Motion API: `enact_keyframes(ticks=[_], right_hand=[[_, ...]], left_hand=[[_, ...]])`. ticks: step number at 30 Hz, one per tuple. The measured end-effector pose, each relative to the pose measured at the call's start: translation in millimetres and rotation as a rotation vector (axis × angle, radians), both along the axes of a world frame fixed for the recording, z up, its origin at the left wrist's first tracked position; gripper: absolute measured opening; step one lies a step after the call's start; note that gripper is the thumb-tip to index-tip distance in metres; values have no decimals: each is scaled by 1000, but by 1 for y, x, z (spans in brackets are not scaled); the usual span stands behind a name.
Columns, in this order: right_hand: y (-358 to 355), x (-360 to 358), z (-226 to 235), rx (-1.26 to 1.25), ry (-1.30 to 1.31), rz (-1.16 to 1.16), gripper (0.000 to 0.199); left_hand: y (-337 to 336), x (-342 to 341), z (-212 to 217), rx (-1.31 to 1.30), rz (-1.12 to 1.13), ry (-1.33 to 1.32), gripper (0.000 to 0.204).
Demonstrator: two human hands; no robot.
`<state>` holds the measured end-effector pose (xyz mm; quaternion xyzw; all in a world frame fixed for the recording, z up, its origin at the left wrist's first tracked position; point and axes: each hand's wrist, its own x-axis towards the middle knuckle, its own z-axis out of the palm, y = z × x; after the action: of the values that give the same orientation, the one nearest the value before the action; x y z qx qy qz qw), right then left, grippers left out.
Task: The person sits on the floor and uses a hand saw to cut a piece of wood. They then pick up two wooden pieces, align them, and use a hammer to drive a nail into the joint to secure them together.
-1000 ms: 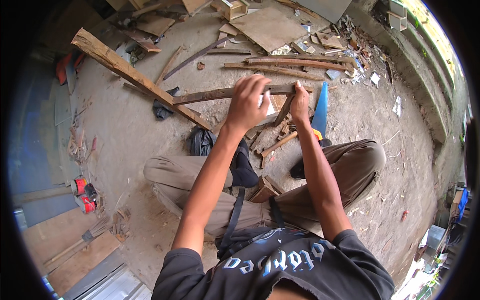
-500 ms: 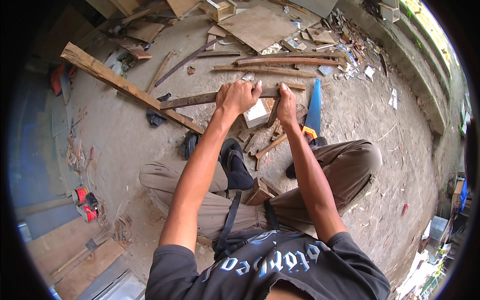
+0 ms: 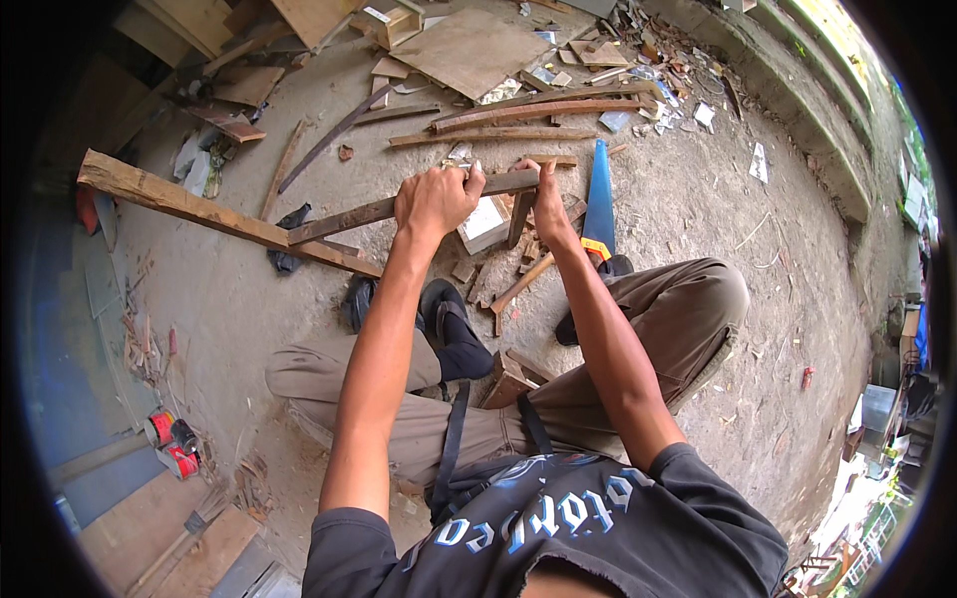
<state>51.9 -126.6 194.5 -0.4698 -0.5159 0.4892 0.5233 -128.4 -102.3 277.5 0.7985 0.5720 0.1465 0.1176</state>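
Note:
My left hand (image 3: pixel 434 204) is closed round a dark wooden strip (image 3: pixel 344 219) near its middle, thumb on top. At the strip's right end my right hand (image 3: pixel 548 204) grips it, thumb upward and the other fingers mostly hidden. The strip's left end meets a longer, rough-sawn wooden beam (image 3: pixel 179 204) that slants across on the left. A short wooden piece (image 3: pixel 519 219) hangs down from the strip beside my right hand. Beneath lies a white-topped block (image 3: pixel 485 227), partly covered by the strip and my left hand.
A blue-bladed handsaw (image 3: pixel 599 199) lies right of my right hand, near a wooden handle (image 3: pixel 523 282) and offcuts. Long wooden strips (image 3: pixel 538 115), a plywood sheet (image 3: pixel 469 50) and debris lie beyond. Red-and-black reels (image 3: pixel 171 446) sit at left, a concrete step (image 3: pixel 797 140) at far right.
The held strip has tilted, its left end and the beam swinging down toward me. Both hands keep their hold. The whole view has shifted slightly, so floor items appear further left.

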Motion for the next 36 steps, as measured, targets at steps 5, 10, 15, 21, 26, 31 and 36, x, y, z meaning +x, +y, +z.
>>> enact_keyframes(ticks=[5, 10, 15, 21, 26, 31, 36], right_hand=[[-13, 0, 20, 239, -125, -51, 52], [-6, 33, 48, 113, -357, 211, 47], [17, 48, 79, 224, -794, 426, 46], [23, 55, 82, 337, -873, 563, 41], [19, 51, 92, 298, -885, 604, 36], [16, 49, 98, 266, -928, 625, 35], [9, 56, 89, 312, -990, 631, 44]], left_hand=[[-1, -5, -4, 20, 7, -8, 55], [-4, -4, -4, 40, -2, 5, 59], [0, -4, -9, 37, -26, -13, 55], [-9, 0, 1, -29, -34, -1, 54], [-13, -6, -3, -12, -49, 10, 49], [-14, -6, 0, -38, -43, 25, 49], [-15, -3, 0, -4, -56, 43, 53]])
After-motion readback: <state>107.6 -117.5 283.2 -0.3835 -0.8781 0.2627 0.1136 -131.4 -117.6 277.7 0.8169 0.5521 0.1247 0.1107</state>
